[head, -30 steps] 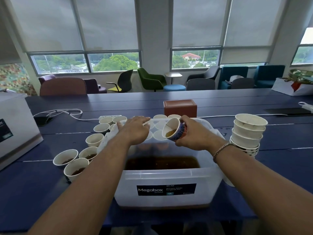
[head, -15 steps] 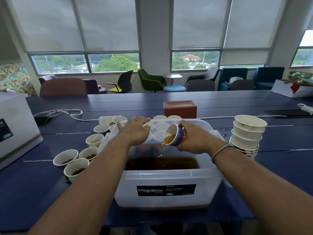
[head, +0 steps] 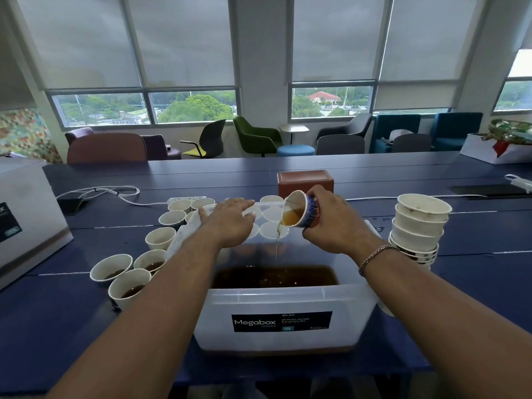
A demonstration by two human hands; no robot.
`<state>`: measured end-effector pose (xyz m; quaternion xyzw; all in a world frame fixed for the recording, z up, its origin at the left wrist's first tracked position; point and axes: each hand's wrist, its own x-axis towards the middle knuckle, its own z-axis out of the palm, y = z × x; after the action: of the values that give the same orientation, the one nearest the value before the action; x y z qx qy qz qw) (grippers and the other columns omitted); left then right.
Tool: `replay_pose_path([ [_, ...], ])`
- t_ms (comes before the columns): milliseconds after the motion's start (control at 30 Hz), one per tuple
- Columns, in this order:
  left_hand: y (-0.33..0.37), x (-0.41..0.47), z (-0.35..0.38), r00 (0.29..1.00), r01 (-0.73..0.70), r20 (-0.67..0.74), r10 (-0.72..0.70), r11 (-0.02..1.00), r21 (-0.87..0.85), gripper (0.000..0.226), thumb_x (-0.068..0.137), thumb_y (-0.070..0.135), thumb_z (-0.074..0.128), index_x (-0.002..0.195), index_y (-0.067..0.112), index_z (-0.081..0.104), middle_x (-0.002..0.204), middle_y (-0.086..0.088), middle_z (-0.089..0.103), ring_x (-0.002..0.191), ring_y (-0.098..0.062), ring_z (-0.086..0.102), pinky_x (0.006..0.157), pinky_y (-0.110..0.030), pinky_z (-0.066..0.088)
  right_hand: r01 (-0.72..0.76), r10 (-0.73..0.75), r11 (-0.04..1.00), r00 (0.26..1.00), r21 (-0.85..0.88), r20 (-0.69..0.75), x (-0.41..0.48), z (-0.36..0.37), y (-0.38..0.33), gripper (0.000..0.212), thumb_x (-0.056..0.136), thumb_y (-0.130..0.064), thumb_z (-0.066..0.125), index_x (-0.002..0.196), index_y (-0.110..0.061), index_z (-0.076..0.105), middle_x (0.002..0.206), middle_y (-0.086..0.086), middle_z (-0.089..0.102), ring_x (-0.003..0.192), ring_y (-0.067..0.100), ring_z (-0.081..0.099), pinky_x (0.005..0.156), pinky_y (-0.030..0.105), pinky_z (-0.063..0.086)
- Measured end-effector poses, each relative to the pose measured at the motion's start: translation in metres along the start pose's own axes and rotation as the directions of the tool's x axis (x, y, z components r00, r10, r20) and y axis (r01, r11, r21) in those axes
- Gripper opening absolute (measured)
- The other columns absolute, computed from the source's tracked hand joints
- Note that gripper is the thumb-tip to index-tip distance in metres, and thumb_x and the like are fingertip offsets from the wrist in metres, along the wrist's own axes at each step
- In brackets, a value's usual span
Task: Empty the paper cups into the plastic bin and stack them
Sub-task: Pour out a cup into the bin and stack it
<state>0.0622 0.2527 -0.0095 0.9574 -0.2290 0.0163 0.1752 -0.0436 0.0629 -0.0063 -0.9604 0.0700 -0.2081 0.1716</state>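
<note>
Beside bin (head: 276, 300): cups (head: 126, 286) L, stack (head: 419, 226) R

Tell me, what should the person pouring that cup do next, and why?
Probably tip the cup further. The right hand holds it tilted over the plastic bin, a thin stream is falling, and brown liquid is visible inside. Once empty, it likely joins the stack.

Pour's finally going

A second ago my right hand (head: 334, 223) just held the paper cup (head: 300, 209) tipped over the plastic bin (head: 288, 300); now it's tilted further and a thin stream of tea (head: 277, 246) runs from its lip into the bin.
</note>
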Motion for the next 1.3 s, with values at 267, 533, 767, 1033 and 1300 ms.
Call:
replay_pose_path([
  [267,0.0009,0.0005,0.0006,1.0,0.003,0.002,-0.003,1.0,0.02,0.045,0.105,0.043,0.033,0.15,0.038,0.032,0.163,0.008,0.021,0.151,-0.02,0.014,0.115,-0.064,-0.005,-0.009,0.007,0.999,0.998,-0.034,-0.067,-0.0004,-0.0037,-0.0019,0.07,0.073,-0.031,0.079,0.129,-0.023,0.038,0.123,0.004,0.051,0.11,0.02,0.046,0.09,0.041,0.051],
  [533,0.0005,0.0004,0.0009,1.0,0.0,0.002,0.0,1.0,0.021,0.046,0.105,0.043,0.033,0.15,0.038,0.032,0.163,0.008,0.02,0.151,-0.02,0.013,0.115,-0.064,-0.005,-0.007,-0.002,0.997,0.992,-0.071,-0.125,0.0004,-0.0016,-0.0006,0.071,0.073,-0.031,0.079,0.13,-0.023,0.037,0.125,0.005,0.05,0.113,0.022,0.046,0.092,0.044,0.05],
  [767,0.0012,0.0004,0.0006,1.0,0.002,-0.002,-0.002,1.0,0.021,0.045,0.105,0.043,0.033,0.15,0.039,0.032,0.163,0.008,0.021,0.151,-0.02,0.014,0.115,-0.064,-0.004,-0.005,-0.006,0.997,0.991,-0.08,-0.136,0.0016,0.0003,0.0004,0.074,0.072,-0.03,0.079,0.132,-0.023,0.036,0.128,0.005,0.05,0.115,0.024,0.047,0.094,0.045,0.05],
  [1033,-0.0013,0.0024,0.0024,1.0,0.003,-0.003,-0.003,1.0,0.009,0.045,0.104,0.044,0.034,0.149,0.039,0.033,0.163,0.009,0.021,0.151,-0.02,0.013,0.116,-0.065,-0.006,0.003,-0.019,0.993,0.99,-0.115,-0.141,0.0023,0.0002,0.001,0.07,0.072,-0.029,0.077,0.129,-0.025,0.037,0.126,0.003,0.05,0.111,0.022,0.044,0.09,0.046,0.049],
  [1300,-0.0009,0.0027,0.0031,1.0,0.001,-0.005,-0.001,1.0,0.016,0.045,0.105,0.044,0.033,0.149,0.039,0.033,0.163,0.008,0.021,0.151,-0.02,0.013,0.115,-0.065,-0.005,0.002,-0.024,0.988,0.99,-0.154,-0.142,0.0023,0.0001,0.0002,0.073,0.072,-0.029,0.077,0.132,-0.024,0.035,0.13,0.004,0.047,0.114,0.023,0.044,0.093,0.045,0.048],
])
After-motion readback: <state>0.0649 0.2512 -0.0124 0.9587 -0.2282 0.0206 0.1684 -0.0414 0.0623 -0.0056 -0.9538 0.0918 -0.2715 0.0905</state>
